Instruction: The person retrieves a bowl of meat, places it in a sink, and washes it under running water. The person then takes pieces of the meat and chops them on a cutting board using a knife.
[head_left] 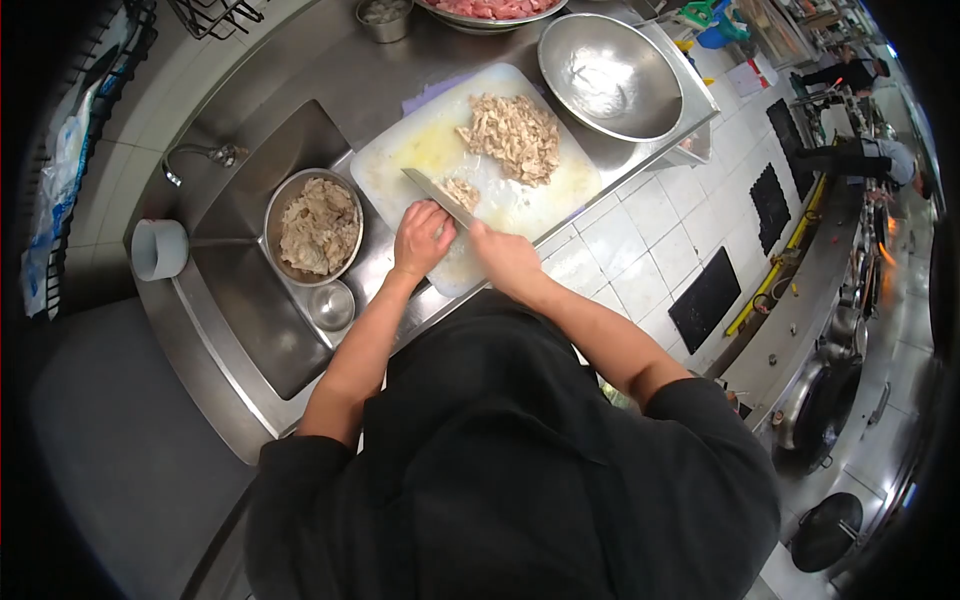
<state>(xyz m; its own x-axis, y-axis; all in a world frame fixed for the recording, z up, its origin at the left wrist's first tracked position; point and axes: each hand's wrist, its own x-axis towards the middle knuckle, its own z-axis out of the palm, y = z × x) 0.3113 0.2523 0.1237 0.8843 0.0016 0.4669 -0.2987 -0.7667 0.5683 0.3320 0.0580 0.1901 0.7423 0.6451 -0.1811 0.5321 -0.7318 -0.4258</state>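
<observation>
A white cutting board (400, 165) lies on the steel counter, tilted in view. My right hand (503, 258) is closed round the handle of a knife (438, 194), whose blade points to the upper left. Beside the blade, my left hand (424, 240) rests at the board's lower left edge with its fingers curled together; what lies under them is hidden. A small heap of cut pale meat (460, 192) touches the far side of the blade. Farther up the board sits a larger pile of chopped meat (515, 140).
A bowl of pale meat (318, 228) and a small empty bowl (332, 305) stand by the sink at left. A large steel bowl (610, 77) is at the counter's right edge, and a bowl of pink meat (492, 8) at the top. Two people work far right.
</observation>
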